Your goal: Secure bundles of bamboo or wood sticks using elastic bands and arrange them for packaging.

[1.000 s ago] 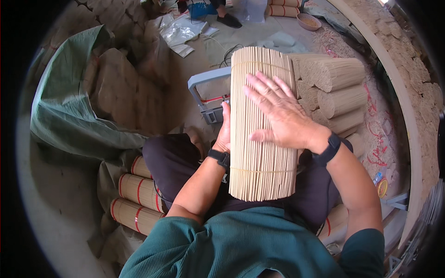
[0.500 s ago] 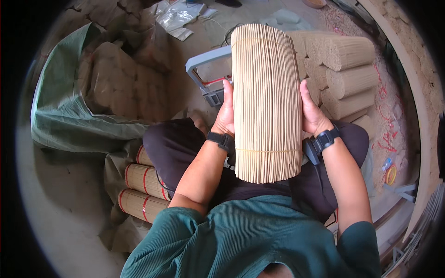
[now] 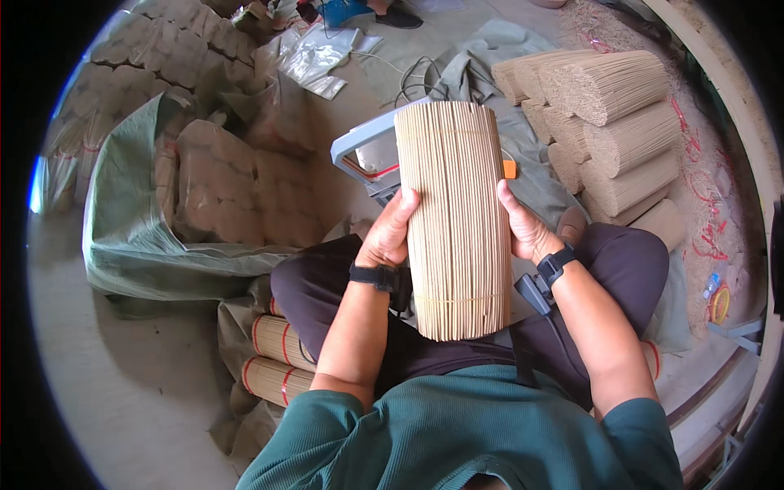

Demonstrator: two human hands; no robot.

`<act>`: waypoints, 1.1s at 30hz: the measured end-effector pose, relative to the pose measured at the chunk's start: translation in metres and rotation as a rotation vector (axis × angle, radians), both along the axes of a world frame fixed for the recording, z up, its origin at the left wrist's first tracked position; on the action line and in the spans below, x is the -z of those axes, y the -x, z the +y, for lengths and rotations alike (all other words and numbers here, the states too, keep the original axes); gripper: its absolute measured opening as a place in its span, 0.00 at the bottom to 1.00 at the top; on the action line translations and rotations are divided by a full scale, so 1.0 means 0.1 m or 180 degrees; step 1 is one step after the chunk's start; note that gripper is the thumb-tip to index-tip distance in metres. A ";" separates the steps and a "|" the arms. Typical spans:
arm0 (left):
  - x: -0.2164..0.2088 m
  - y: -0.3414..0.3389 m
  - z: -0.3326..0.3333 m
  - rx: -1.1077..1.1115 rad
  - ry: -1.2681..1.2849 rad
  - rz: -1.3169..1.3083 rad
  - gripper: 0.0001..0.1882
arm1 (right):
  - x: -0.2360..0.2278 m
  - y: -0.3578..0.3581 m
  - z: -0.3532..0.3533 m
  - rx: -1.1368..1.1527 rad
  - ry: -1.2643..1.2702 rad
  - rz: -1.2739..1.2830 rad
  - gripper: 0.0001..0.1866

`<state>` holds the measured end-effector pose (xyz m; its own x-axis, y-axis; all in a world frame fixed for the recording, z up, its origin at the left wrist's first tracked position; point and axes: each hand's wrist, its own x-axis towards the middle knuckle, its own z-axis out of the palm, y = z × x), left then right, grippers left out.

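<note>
Now both hands clamp the stick bundle (image 3: 456, 220) over the lap, left hand (image 3: 390, 233) and right hand (image 3: 523, 229) pressing its sides. Its binding looks thin, perhaps loose; ease that squeeze and sticks could slide out, scattering.

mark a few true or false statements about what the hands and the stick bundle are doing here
1. Both hands, left hand and right hand, grip the stick bundle from its sides. True.
2. The right hand lies flat on top of the bundle. False: it clasps the right side.
3. Tied bundles with red bands lie beside the left leg. True.
4. The stacked stick bundles lie on the person's left. False: they are on the right.
</note>
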<state>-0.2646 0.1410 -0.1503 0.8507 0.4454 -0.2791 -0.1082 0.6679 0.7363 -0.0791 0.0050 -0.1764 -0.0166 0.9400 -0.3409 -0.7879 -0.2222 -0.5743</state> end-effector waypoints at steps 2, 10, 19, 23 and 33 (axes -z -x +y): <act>0.05 0.04 0.01 -0.0015 -0.0078 0.0039 0.48 | 0.01 0.03 0.04 -0.0138 -0.0014 -0.0091 0.50; 0.29 0.12 0.02 -0.0257 0.0285 0.0000 0.37 | 0.24 0.02 0.20 -0.0372 0.0116 -0.0547 0.54; 0.46 0.30 0.05 -0.0476 0.0432 0.0205 0.45 | 0.11 0.24 0.32 -0.0379 0.0075 -0.1202 0.54; 0.56 0.28 0.07 -0.0458 0.0548 0.0228 0.42 | 0.12 0.24 0.37 -0.0280 -0.0044 -0.1401 0.50; 0.83 0.32 0.09 -0.0344 0.0733 0.0134 0.40 | 0.32 0.20 0.42 -0.0443 0.0179 -0.1226 0.46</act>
